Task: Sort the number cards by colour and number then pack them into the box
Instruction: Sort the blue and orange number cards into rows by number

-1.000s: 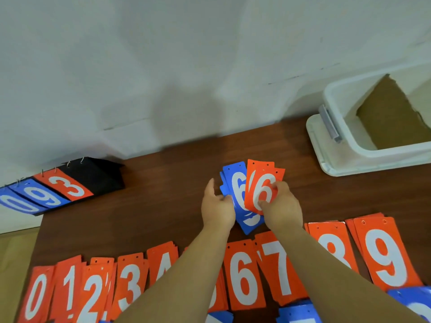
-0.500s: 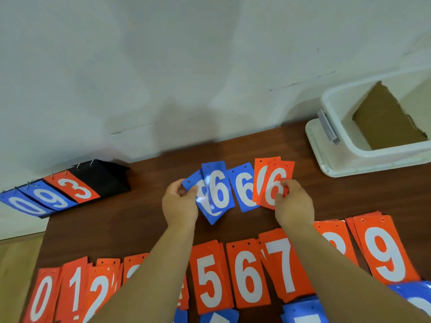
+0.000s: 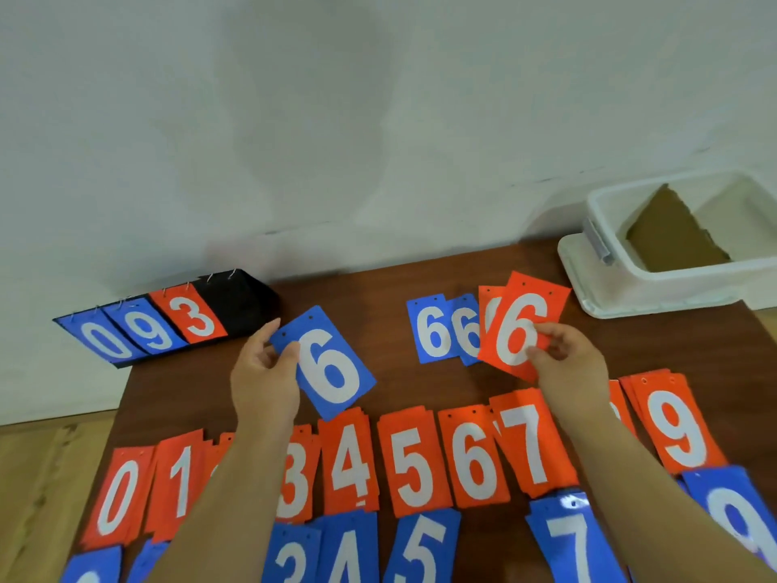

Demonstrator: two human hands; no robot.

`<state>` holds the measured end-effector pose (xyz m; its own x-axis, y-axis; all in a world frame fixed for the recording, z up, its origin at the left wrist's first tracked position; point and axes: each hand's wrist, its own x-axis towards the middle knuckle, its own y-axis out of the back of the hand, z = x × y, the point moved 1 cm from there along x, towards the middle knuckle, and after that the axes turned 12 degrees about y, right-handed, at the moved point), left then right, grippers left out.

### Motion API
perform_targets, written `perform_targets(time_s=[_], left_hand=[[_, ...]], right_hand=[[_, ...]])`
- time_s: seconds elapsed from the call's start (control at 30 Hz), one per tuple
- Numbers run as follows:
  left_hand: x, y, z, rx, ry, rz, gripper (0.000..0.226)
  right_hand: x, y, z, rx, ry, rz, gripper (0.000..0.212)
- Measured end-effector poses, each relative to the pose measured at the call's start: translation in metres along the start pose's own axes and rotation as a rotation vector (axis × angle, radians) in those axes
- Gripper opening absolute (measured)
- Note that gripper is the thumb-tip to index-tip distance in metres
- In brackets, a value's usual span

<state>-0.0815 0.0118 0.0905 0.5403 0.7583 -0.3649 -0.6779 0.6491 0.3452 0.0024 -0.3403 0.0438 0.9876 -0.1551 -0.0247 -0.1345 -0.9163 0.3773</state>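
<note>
A dark brown wooden table (image 3: 378, 296) stands against a pale wall. At its far right corner sits a white plastic box (image 3: 672, 273), open on top, with a torn piece of brown cardboard (image 3: 672, 241) leaning inside it. At the far left is a black flip-scoreboard stand (image 3: 235, 305) with a blue 0, a blue 9 and an orange 3 hanging from its wire rings.

Along the near part of the table lies a row of orange number cards with white digits (image 3: 414, 464), in small overlapping stacks running from 0 on the left to 9 on the right. The forearms cross over the 2 and the 8 and hide most of them. Just below it, partly cut off by the frame edge, lies a row of blue number cards (image 3: 424, 549) showing 3, 4, 5, 7 and 9.

Between the orange row and the scoreboard, the left hand (image 3: 262, 380) pinches a single blue 6 card (image 3: 332, 368) by its upper left corner, thumb on the face, the card tilted. Well apart to the right, the right hand (image 3: 567, 363) grips an orange 6 card (image 3: 521, 330) by its right edge, thumb on the digit, with another orange edge behind it. Two blue 6 cards (image 3: 433, 330) fan out from behind it to the left; whether the fingers grip these too cannot be told.
</note>
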Motion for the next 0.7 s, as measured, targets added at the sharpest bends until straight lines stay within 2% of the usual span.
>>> perform_targets(time_s=[0.1,0.27,0.37,0.6,0.7], left_hand=[[-0.016,0.036,-0.012,-0.029,-0.012,-0.048,0.038],[-0.043,0.091,-0.036,-0.047,-0.022,-0.181,0.034],[-0.056,0.120,-0.055,-0.033,-0.039,-0.238,0.034],[-0.083,0.157,-0.101,0.053,-0.019,-0.321,0.034],[-0.095,0.154,-0.112,0.069,0.056,-0.367,0.035]], right_hand=[[-0.035,0.002,-0.024,0.044,0.028,-0.029,0.031],[-0.107,-0.001,-0.052,0.037,0.051,-0.188,0.031],[-0.152,0.002,-0.057,-0.004,0.051,-0.204,0.035],[-0.243,0.023,-0.035,-0.156,0.003,-0.178,0.038],[-0.268,0.032,-0.010,-0.206,-0.088,-0.258,0.042]])
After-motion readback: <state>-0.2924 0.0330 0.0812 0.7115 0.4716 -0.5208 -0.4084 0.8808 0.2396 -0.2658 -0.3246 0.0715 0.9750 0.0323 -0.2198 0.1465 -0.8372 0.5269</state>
